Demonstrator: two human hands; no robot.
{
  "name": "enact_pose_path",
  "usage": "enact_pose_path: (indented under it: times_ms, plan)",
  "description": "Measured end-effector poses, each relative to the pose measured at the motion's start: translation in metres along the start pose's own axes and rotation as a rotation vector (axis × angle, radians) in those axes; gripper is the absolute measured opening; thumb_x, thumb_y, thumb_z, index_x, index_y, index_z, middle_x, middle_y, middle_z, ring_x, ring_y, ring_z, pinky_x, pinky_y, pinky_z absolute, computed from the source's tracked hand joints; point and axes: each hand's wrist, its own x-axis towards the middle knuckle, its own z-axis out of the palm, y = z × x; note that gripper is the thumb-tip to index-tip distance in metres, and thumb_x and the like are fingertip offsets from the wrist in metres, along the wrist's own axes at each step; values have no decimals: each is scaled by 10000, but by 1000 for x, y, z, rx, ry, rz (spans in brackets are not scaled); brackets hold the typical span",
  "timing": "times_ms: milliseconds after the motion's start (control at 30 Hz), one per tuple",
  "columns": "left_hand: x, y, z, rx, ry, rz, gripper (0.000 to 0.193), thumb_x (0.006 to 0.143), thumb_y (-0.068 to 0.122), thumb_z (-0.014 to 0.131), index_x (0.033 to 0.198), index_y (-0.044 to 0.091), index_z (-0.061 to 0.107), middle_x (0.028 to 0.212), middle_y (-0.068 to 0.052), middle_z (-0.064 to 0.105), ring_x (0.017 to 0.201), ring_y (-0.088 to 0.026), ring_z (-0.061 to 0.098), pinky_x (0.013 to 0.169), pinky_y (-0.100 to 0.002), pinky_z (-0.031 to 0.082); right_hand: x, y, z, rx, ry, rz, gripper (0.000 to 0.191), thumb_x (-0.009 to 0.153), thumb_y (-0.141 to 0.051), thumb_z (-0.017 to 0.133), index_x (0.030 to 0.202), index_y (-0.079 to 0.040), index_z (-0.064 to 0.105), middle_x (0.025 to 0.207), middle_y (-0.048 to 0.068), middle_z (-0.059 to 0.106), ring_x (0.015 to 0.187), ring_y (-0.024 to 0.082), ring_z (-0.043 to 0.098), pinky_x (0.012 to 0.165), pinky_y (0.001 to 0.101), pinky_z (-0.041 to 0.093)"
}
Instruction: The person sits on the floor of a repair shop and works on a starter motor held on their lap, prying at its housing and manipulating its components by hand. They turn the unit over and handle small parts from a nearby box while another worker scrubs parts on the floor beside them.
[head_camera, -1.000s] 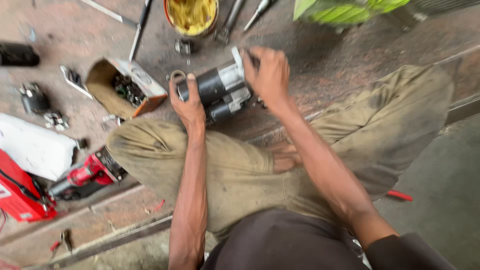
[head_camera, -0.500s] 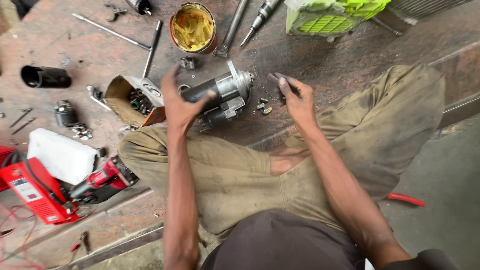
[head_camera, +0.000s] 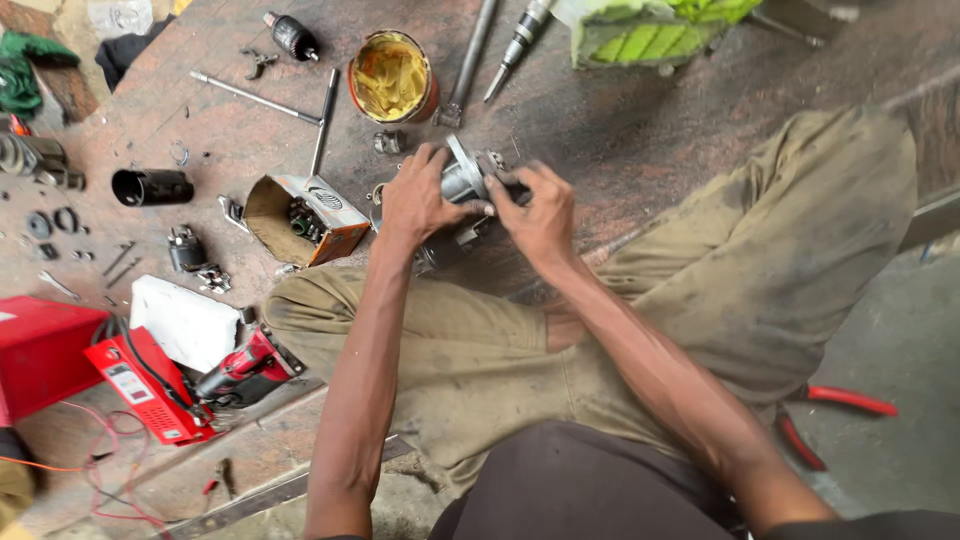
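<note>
Starter motor, a grey metal unit with a flanged end, sits on the rusty work surface just beyond the seated person's knees, and both hands are on it now. Half a second ago only the left hand held it while the right hand rested apart on the surface to its right; that hand has since come in to meet the motor's near end, so the work looks to have gone from steadying to two-handed fitting or turning of a small part.

Going from left to right: a red box and a red power tool lie by the left knee, with a white block just behind them. Further up are a black cylinder and an open cardboard box holding small dark parts. Next comes the left hand, wrapped around the motor's left side, fingers curled over the body. A tin of yellow grease stands just beyond it. The right hand pinches at the motor's right end, fingertips narrowed on something too small to make out. Red-handled pliers lie well apart by the right leg.
</note>
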Motion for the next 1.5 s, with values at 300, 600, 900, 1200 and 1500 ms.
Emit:
enact_pose_path:
  times_ms: [300,600,900,1200,1500]
  plan:
    - [-1,13,-3,-35,-8,-78,1059,492,692,902,1321,95,622,1303,-172,515,1135,-401,530,820,-529,523,46,4,7,-292,-92,-213,332,833,-237,837,1012,29,750,949,233,727,875,425,685,767,492,532]
    - [1,10,6,-125,20,-55,1076,448,722,930,1273,84,664,1313,-131,542,1125,-392,539,844,-534,520,56,23,11,-374,-105,-331,283,898,-236,807,1051,0,779,979,220,746,888,430,704,788,505,542]
    - [5,13,2,-93,-81,-120,1071,416,721,922,1279,135,679,1265,-91,584,1104,-378,574,857,-517,538,43,4,1,-339,-102,-279,235,897,-221,790,938,7,755,897,230,727,826,445,716,748,481,560]
    - [7,15,-4,-103,-79,-108,1101,385,701,925,1311,163,668,1238,-82,623,1099,-373,601,862,-513,533,39,31,3,-336,-3,-410,311,847,-242,802,962,40,740,912,233,728,826,442,701,760,493,543]
    - [11,-3,10,-136,-57,-27,1194,429,750,916,1362,67,616,1262,-137,648,1168,-372,614,978,-484,512,30,26,3,-253,-104,-185,288,905,-233,826,869,34,723,845,238,704,805,444,679,705,478,532]
